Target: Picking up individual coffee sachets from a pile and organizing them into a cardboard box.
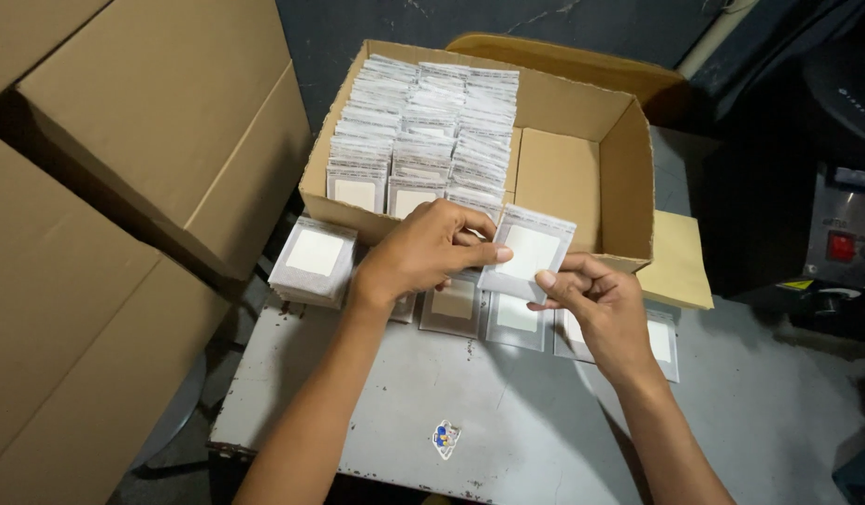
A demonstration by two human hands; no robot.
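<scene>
We are seeing only part of the scene: the big cartons [124,187] on the left are running off the frame, the machine [839,248] on the right is sitting in shadow with just a red switch showing, and the print on the packets is too small for us to make out. Our left hand [418,252] is hiding part of the packets lying under it.

We are holding one flat white packet [528,252] between both hands, just in front of the open box [582,159] and above the table. The left hand is gripping its left edge with thumb and fingers; the right hand [596,304] is pinching its lower right corner.

Counting, we are finding three rows of upright packets [423,131] filling the left part of the box, too many to number, while its right part is showing bare cardboard. A small stack of packets [314,257] is resting at the table's left rear corner. About four loose packets [517,318] are lying flat in a row below the hands, one partly covered.

The table [507,421] is grey metal, scuffed and rusting along its edges, with a small sticker [446,438] near the front. A dark wall is standing behind the box, and a yellowish board [680,262] is lying under the box's right side.
</scene>
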